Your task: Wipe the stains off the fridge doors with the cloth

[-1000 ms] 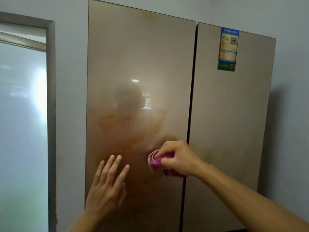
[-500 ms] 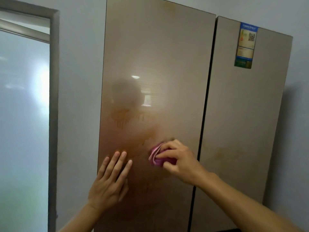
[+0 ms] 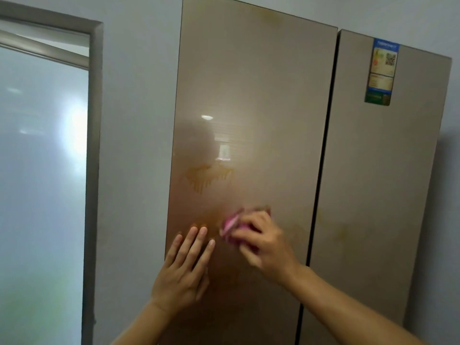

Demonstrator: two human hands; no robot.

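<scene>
A tall gold two-door fridge fills the view. Its left door [image 3: 251,95] carries an orange dripped stain [image 3: 207,176] at mid height and smeared orange lower down. My right hand [image 3: 263,241] is bunched around a pink cloth [image 3: 230,224] and presses it against the left door below that stain; hand and cloth are blurred. My left hand [image 3: 185,267] lies flat on the same door, fingers spread, just left of the cloth. The right door [image 3: 373,183] shows a faint yellowish mark [image 3: 342,231] at about hand height.
A blue and green energy label [image 3: 382,72] is stuck near the top of the right door. A grey wall [image 3: 137,145] separates the fridge from a frosted glass door with a grey frame [image 3: 93,158] on the left.
My right hand has rubbed the cloth leftwards across the left door, closer to my left hand. The orange smear by the cloth looks thinner. The view has swung to the left.
</scene>
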